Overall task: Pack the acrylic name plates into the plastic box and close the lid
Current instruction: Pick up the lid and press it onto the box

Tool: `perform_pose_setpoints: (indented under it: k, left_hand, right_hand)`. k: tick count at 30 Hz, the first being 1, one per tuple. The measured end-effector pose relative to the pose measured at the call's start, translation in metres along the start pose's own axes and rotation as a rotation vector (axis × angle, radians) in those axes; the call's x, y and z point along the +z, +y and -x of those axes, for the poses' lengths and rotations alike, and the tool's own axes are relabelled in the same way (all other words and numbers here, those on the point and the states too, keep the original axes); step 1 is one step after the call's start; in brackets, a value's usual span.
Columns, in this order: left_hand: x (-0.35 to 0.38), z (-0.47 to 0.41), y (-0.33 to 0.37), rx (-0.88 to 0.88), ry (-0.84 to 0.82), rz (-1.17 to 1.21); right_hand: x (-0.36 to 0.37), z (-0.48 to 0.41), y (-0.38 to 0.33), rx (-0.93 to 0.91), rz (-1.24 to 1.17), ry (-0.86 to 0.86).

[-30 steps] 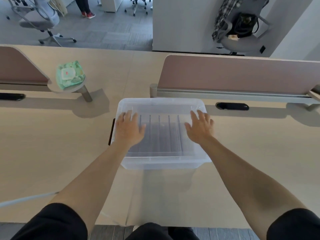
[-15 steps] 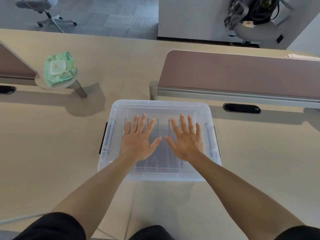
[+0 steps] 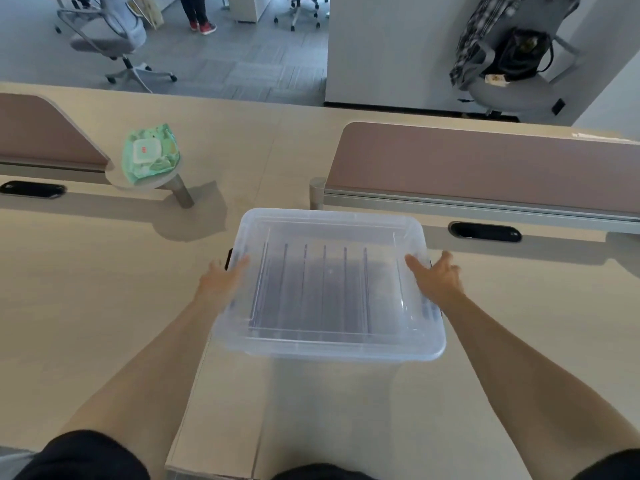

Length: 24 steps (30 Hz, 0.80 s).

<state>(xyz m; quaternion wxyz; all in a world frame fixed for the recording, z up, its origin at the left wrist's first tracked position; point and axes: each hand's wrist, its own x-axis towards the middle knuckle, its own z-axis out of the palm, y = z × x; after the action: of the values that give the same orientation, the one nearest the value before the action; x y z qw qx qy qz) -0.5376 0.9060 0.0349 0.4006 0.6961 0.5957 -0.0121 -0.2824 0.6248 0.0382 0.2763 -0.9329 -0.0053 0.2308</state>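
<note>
A clear plastic box (image 3: pixel 329 348) stands on the desk in front of me with its translucent lid (image 3: pixel 329 233) on top. Through the lid I see several upright acrylic name plates (image 3: pixel 323 289) as dark parallel lines. My left hand (image 3: pixel 221 280) is at the box's left side by a black latch (image 3: pixel 229 259), thumb on the lid's edge. My right hand (image 3: pixel 436 277) is at the right side, fingers spread near the right latch, which it hides. Whether either hand grips its latch is unclear.
A green pack of wet wipes (image 3: pixel 150 155) lies on a small round stand at the left. Brown desk dividers (image 3: pixel 485 164) run behind the box, with black cable slots (image 3: pixel 485 232) beside them. Office chairs (image 3: pixel 110 39) and a person's legs (image 3: pixel 195 12) are beyond the desk.
Both hands moved off the top of the lid, where they lay flat, out to the box's left and right sides.
</note>
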Motion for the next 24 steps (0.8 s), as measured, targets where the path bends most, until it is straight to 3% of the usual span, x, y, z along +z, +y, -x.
perform_pose_setpoints:
  k: [2,5,10,13,15,18,24]
  left_hand:
    - [0.0,-0.001,-0.003,-0.075,-0.077,0.21]
    - [0.003,-0.005,-0.004,-0.03,0.002,0.169]
    - [0.002,0.004,0.005,0.074,0.252,-0.175]
    - [0.002,0.007,0.018,0.042,0.159,-0.198]
    - [0.006,0.009,0.026,-0.006,0.099,-0.15]
    - [0.015,0.017,0.034,-0.001,0.125,-0.26]
    - [0.015,0.014,0.047,-0.05,0.087,-0.442]
  right_hand:
    - [0.001,-0.003,0.005,0.107,-0.227,-0.098]
    - [0.002,-0.009,0.007,0.184,-0.361,-0.182]
    - [-0.004,-0.006,0.003,0.091,-0.102,-0.072]
    - [-0.012,-0.004,-0.006,0.032,-0.046,-0.017]
    - [-0.01,0.001,-0.014,0.034,-0.084,-0.079]
    - [-0.003,0.01,-0.022,0.024,-0.03,-0.14]
    - [0.004,0.008,-0.035,0.038,0.206,-0.083]
